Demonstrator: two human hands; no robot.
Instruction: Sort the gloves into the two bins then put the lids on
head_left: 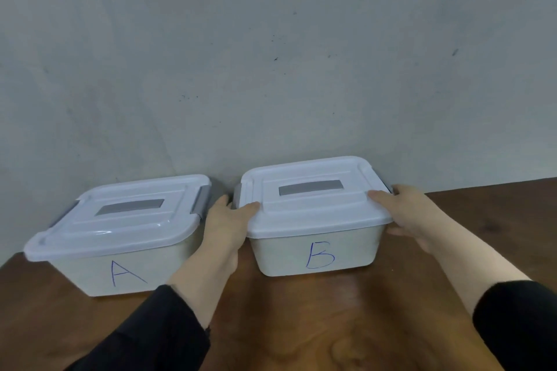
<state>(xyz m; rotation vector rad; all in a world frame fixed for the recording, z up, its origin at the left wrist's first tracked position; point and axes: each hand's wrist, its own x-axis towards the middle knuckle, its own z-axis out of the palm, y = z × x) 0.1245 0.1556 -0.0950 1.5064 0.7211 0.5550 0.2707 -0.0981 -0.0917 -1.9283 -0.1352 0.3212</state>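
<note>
White plastic bin B sits right of bin A on my wooden table, both against the far wall. Each carries a translucent lid with grey handle. My left hand and right hand clasp B's lid edges, thumbs on top.

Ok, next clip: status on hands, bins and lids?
Left hand and right hand grip the white plastic lid on bin B. Bin A lidded. No gloves visible. Nothing in the way.
</note>
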